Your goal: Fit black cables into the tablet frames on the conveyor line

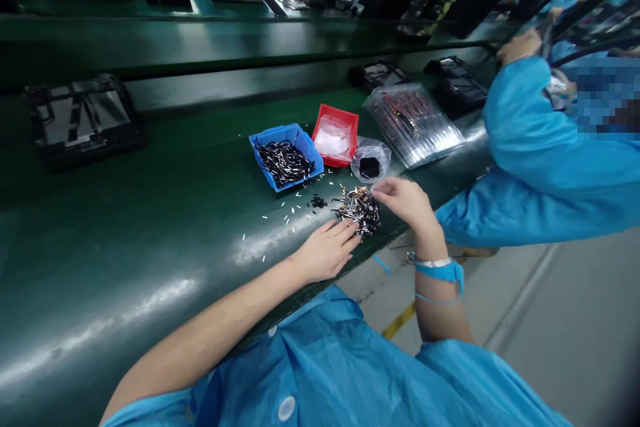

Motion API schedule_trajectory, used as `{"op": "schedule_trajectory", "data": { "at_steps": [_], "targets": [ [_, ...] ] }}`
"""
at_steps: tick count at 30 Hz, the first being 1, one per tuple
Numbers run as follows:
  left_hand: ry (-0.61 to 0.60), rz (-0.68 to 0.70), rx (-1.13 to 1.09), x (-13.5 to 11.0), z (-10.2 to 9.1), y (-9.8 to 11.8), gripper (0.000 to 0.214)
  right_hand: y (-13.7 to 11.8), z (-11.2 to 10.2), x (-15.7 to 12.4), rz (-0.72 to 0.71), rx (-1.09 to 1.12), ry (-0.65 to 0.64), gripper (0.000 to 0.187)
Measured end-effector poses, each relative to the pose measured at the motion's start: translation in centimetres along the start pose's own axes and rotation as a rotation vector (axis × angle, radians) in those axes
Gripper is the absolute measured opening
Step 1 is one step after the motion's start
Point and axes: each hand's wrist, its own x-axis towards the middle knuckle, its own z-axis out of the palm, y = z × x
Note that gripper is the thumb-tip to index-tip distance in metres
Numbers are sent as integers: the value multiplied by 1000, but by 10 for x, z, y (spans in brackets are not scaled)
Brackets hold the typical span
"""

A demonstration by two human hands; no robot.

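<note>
Green conveyor belt (100, 267) strewn with loose white pins (285, 213). Blue plastic tray (285, 157), filled with slim black-and-silver parts. Left hand (325, 250): flat, open, fingertips at the lower edge of a heap of black-and-silver pins (359, 210). Red plastic tray (335, 137) beyond. Right hand (403, 203): fingers bent over the heap's upper side, any hold on a pin impossible to tell. Heap between both hands, long axis running left to right across the view.
</note>
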Motion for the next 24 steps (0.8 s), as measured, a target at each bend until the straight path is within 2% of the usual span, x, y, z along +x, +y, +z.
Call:
{"op": "schedule_trajectory", "data": {
  "at_steps": [3,6,8,12,18,24],
  "targets": [
    [12,-42,-9,1,-1,1,45,16,7,-14,162,89,8,17],
    [15,-137,-12,6,1,0,54,23,18,-9,220,210,8,20],
    [7,-178,-16,11,2,-1,58,24,25,1,211,280,14,20],
    [-2,-174,-10,21,5,-4,56,27,33,17,166,463,33,17],
    [7,-165,14,23,6,-5,55,33,37,17,118,780,-29,31],
    [8,-146,30,23,6,-4,53,32,40,19,92,944,-45,42]
  ]
}}
